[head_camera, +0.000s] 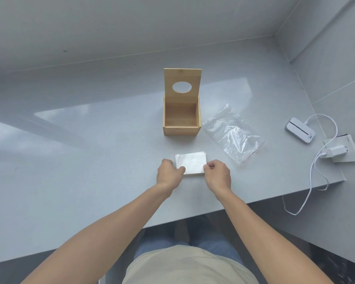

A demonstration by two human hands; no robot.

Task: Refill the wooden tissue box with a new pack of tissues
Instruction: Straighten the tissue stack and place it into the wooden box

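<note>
A single head-worn wide-angle view looks forward and steeply down, from close above, at the grey table.

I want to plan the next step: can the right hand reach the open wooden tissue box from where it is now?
Probably yes. The right hand is at the white tissue stack, and the open wooden tissue box stands straight beyond it with bare grey counter between. The clear plastic bag lies off to the side.
</note>
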